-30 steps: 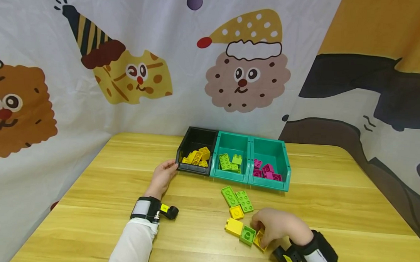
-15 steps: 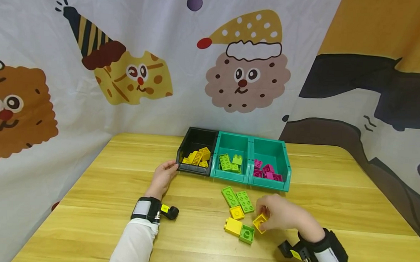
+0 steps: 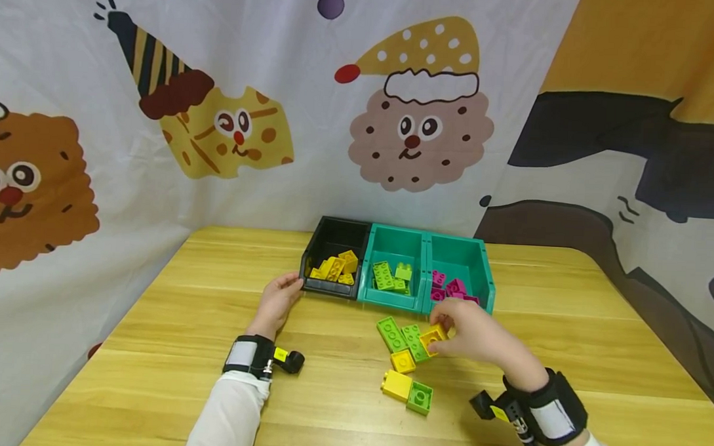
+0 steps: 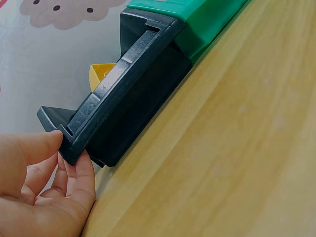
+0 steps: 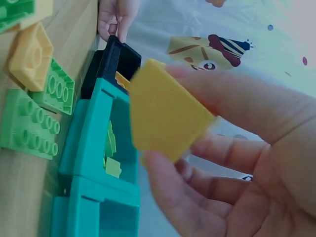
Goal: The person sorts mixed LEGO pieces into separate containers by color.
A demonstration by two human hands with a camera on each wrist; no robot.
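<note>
My right hand (image 3: 468, 333) pinches a small yellow brick (image 3: 432, 337) (image 5: 165, 118) just above the table, in front of the two teal bins. My left hand (image 3: 277, 300) (image 4: 44, 192) holds the front left corner of the black bin (image 3: 331, 286) (image 4: 126, 103), thumb on its rim and fingers under the lip. The black bin holds several yellow bricks (image 3: 334, 268). The middle teal bin (image 3: 390, 299) holds green bricks, the right teal bin (image 3: 485, 280) magenta ones. On the table lie two long green bricks (image 3: 391, 334), two yellow bricks (image 3: 398, 384) and a small green brick (image 3: 420, 398).
The wooden table (image 3: 152, 347) is backed by a cartoon-printed cloth wall (image 3: 219, 113). The three bins stand side by side at the table's far middle. Both wrists wear black camera straps (image 3: 252, 356).
My right hand lifted a yellow brick from the loose pile near the front and carried it up and away toward the bins. The left hand stayed on the black bin.
</note>
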